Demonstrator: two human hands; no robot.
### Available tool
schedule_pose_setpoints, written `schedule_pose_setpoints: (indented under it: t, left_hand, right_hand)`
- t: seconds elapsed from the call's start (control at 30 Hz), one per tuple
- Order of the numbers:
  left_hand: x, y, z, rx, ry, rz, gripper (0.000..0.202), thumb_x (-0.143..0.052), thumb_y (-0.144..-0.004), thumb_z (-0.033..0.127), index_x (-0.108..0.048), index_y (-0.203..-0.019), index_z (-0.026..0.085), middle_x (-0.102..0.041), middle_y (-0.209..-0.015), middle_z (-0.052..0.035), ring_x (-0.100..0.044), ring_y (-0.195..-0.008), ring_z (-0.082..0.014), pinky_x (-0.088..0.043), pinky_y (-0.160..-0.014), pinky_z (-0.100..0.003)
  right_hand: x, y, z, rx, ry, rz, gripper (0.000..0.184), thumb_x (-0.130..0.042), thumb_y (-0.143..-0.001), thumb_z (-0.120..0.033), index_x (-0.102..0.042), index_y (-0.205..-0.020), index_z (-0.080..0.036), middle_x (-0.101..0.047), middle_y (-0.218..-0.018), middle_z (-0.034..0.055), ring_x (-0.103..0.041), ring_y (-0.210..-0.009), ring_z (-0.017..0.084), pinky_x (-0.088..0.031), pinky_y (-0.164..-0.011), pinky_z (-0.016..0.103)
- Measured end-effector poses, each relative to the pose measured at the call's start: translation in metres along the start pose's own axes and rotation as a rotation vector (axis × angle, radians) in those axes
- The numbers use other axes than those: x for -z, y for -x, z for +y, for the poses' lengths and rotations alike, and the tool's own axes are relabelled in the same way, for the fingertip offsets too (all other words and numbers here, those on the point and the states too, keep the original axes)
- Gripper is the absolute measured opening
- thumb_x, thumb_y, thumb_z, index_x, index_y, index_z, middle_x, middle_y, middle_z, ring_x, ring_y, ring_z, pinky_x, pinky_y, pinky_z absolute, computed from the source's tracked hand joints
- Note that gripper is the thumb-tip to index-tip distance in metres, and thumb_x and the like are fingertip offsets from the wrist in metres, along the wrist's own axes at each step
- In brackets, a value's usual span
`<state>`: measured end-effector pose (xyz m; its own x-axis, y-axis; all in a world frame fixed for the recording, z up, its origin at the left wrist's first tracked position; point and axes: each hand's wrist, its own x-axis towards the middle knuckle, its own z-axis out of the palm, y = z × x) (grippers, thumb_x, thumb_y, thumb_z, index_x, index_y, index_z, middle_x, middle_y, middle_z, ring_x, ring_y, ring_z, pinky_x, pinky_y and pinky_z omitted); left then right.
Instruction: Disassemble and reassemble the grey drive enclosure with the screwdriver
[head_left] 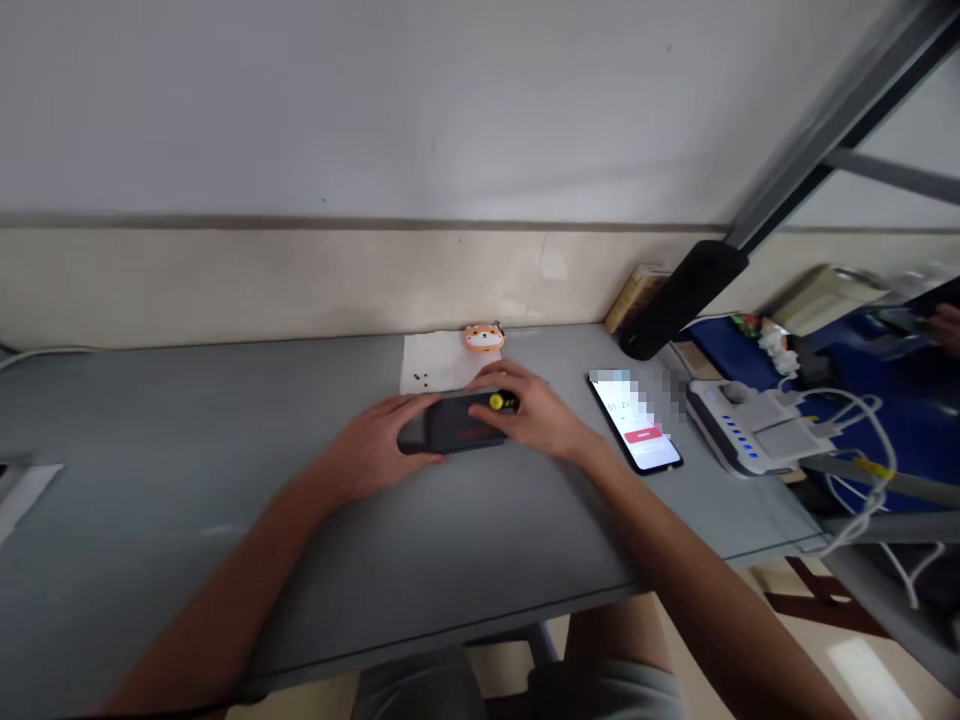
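Observation:
A flat dark grey device (466, 430) with red lettering lies on the grey desk (225, 480). My left hand (382, 442) grips its left end, fingers curled around the edge. My right hand (536, 408) rests on its right end, closed around a small screwdriver with a yellow and black handle (501, 402). Behind the device lies a white sheet of paper (439, 362) with a few tiny dark screws (422, 380) on it.
A small orange animal figure (483, 338) stands by the wall. A lit phone (636, 420) lies to the right, then a white power strip (739, 430) with plugs and cables. A black lamp head (679, 298) hangs above. Another person's hand (946, 325) shows far right.

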<state>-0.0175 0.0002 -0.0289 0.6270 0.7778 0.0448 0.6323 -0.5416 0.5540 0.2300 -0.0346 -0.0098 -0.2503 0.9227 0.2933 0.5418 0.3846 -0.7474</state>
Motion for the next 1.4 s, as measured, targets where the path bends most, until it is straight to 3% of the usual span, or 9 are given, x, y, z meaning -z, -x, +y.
schedule_pose_setpoints:
  t: [0.13,0.23,0.33,0.43,0.57,0.9,1.03,1.2,1.4]
  left_hand:
    - [-0.004,0.000,0.002,-0.013,0.032,0.041,0.064,-0.071,-0.081,0.048,-0.058,-0.138,0.025,-0.062,-0.144,-0.0097,-0.061,-0.128,-0.0328,-0.047,-0.111,-0.048]
    - [-0.004,-0.001,0.006,-0.029,0.047,0.042,0.062,-0.071,-0.080,0.046,-0.058,-0.136,0.025,-0.064,-0.140,-0.0091,-0.063,-0.124,-0.0314,-0.050,-0.108,-0.045]
    - [-0.003,0.000,0.010,-0.034,0.046,0.037,0.060,-0.071,-0.079,0.045,-0.059,-0.135,0.026,-0.067,-0.136,-0.0079,-0.067,-0.115,-0.0301,-0.054,-0.101,-0.042]
    - [0.000,0.002,0.011,-0.045,0.027,0.043,0.056,-0.070,-0.080,0.047,-0.062,-0.131,0.024,-0.069,-0.133,-0.0086,-0.069,-0.111,-0.0297,-0.055,-0.099,-0.042]
    - [0.003,0.004,0.007,-0.091,-0.001,0.058,0.047,-0.061,-0.087,0.048,-0.066,-0.126,0.023,-0.073,-0.127,-0.0092,-0.070,-0.111,-0.0288,-0.054,-0.100,-0.043]
    - [0.005,0.004,0.000,-0.083,-0.071,0.084,0.046,-0.042,-0.099,0.047,-0.071,-0.125,0.021,-0.078,-0.094,-0.0076,-0.073,-0.091,-0.0264,-0.056,-0.092,-0.042]
    - [0.006,0.003,0.001,-0.071,-0.062,0.060,0.048,-0.038,-0.101,0.046,-0.070,-0.125,0.020,-0.078,-0.104,-0.0088,-0.072,-0.099,-0.0264,-0.054,-0.092,-0.039]
    - [0.003,0.001,0.005,-0.019,-0.039,0.071,0.048,-0.033,-0.102,0.046,-0.072,-0.110,0.019,-0.077,-0.094,-0.0087,-0.070,-0.086,-0.0252,-0.053,-0.082,-0.037]
    - [-0.004,-0.001,0.006,0.051,0.096,0.128,0.045,-0.032,-0.103,0.048,-0.067,-0.094,0.020,-0.069,-0.078,-0.0033,-0.063,-0.070,-0.0190,-0.046,-0.067,-0.030]
  right_hand:
    - [0.016,-0.025,-0.005,-0.114,-0.340,0.556,0.037,-0.044,-0.099,-0.051,-0.071,-0.107,-0.026,-0.071,-0.104,0.0048,-0.067,-0.095,0.017,-0.053,-0.085,0.032]
    - [0.011,-0.038,0.002,-0.235,-0.547,0.745,0.061,-0.030,-0.097,-0.069,-0.070,-0.103,-0.023,-0.062,-0.080,0.0025,-0.060,-0.071,0.014,-0.048,-0.067,0.028]
    - [-0.009,-0.039,0.011,-0.390,-0.600,0.684,0.065,-0.044,-0.086,-0.080,-0.071,-0.089,-0.021,-0.053,-0.062,-0.0012,-0.047,-0.054,0.012,-0.039,-0.055,0.028]
    - [-0.029,-0.037,0.016,-0.396,-0.575,0.539,0.066,-0.052,-0.080,-0.083,-0.071,-0.082,-0.020,-0.058,-0.063,0.0001,-0.047,-0.056,0.012,-0.040,-0.057,0.029]
    - [-0.037,-0.035,0.014,-0.397,-0.492,0.472,0.065,-0.054,-0.076,-0.084,-0.069,-0.075,-0.021,-0.060,-0.063,0.0002,-0.048,-0.058,0.013,-0.041,-0.060,0.029]
    - [-0.037,-0.031,0.014,-0.421,-0.439,0.484,0.061,-0.056,-0.078,-0.081,-0.070,-0.076,-0.022,-0.062,-0.065,0.0003,-0.050,-0.060,0.015,-0.039,-0.062,0.029]
    - [-0.038,-0.032,0.016,-0.387,-0.417,0.449,0.061,-0.056,-0.078,-0.081,-0.069,-0.074,-0.021,-0.061,-0.066,0.0011,-0.051,-0.062,0.015,-0.040,-0.063,0.030]
    - [-0.040,-0.030,0.017,-0.408,-0.446,0.469,0.064,-0.054,-0.079,-0.082,-0.071,-0.076,-0.021,-0.061,-0.065,0.0012,-0.049,-0.059,0.014,-0.039,-0.060,0.030]
    - [-0.039,-0.028,0.016,-0.496,-0.627,0.606,0.061,-0.056,-0.078,-0.082,-0.069,-0.075,-0.023,-0.061,-0.062,0.0014,-0.052,-0.058,0.016,-0.039,-0.057,0.030]
